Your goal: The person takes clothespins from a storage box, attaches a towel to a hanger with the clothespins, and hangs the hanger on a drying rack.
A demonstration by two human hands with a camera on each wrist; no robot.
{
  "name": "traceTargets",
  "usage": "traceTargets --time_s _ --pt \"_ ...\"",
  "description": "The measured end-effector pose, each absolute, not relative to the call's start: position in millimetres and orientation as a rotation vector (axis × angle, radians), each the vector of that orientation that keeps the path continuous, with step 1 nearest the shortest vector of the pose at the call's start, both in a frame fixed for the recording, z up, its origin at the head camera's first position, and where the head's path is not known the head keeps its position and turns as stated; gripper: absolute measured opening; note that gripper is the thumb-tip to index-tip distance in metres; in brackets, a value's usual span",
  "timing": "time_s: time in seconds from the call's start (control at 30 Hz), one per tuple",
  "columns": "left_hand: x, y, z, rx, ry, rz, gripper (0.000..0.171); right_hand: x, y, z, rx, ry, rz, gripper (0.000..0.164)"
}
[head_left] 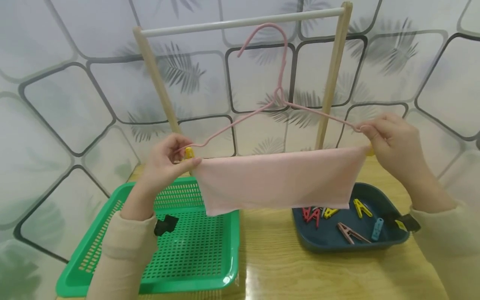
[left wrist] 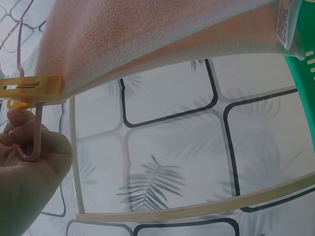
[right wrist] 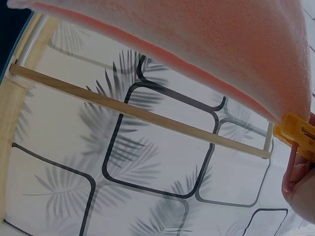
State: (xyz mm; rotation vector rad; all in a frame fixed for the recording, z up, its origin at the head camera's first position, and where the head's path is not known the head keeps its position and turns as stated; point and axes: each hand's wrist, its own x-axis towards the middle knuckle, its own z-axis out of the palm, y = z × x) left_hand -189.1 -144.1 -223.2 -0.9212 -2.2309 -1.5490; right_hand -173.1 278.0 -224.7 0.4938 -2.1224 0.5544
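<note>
A pink hanger (head_left: pixel 258 111) is held up between both hands, its hook at the top. From it hangs a folded pink towel (head_left: pixel 277 179), fastened near each end by a yellow clothespin (left wrist: pixel 32 88). The left hand (head_left: pixel 161 166) grips the hanger's left end, thumb against the towel's upper corner beside the clothespin. At the other end the right hand (head_left: pixel 393 146) pinches the hanger between thumb and fingers. The second yellow clothespin (right wrist: pixel 298 133) sits right by those fingers and is mostly hidden by them in the head view.
A green basket (head_left: pixel 233 250) stands at the left on the wooden table (head_left: pixel 270 258). A dark blue tray (head_left: pixel 326 246) with several loose clothespins (head_left: pixel 361 208) stands at the right. Behind the hanger rises a rack with a white bar (head_left: pixel 240 23) and wooden posts (head_left: pixel 331 79).
</note>
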Motion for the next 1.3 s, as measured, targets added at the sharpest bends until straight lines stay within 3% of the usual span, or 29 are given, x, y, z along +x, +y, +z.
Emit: traceTargets --time_s 0.27,0.77,1.0,1.3 --pt "-190.4 -144.1 -222.9 -0.905 -2.242 -1.616 0.008 -171.6 278.2 -225.1 0.461 -2.114 0.569 0.008" --pt "-189.3 -144.5 -225.2 -0.920 -2.244 -1.651 0.006 -168.9 278.4 -223.9 0.485 -2.120 0.572 0.007" --pt "-188.2 -140.3 -225.5 -0.686 -2.188 -1.823 0.022 -169.8 275.9 -223.2 0.531 -2.109 0.585 0.007" --pt "-187.4 -138.5 -226.2 -0.556 -1.976 -1.875 0.025 -167.3 293.5 -229.8 0.663 -2.152 0.911 0.030"
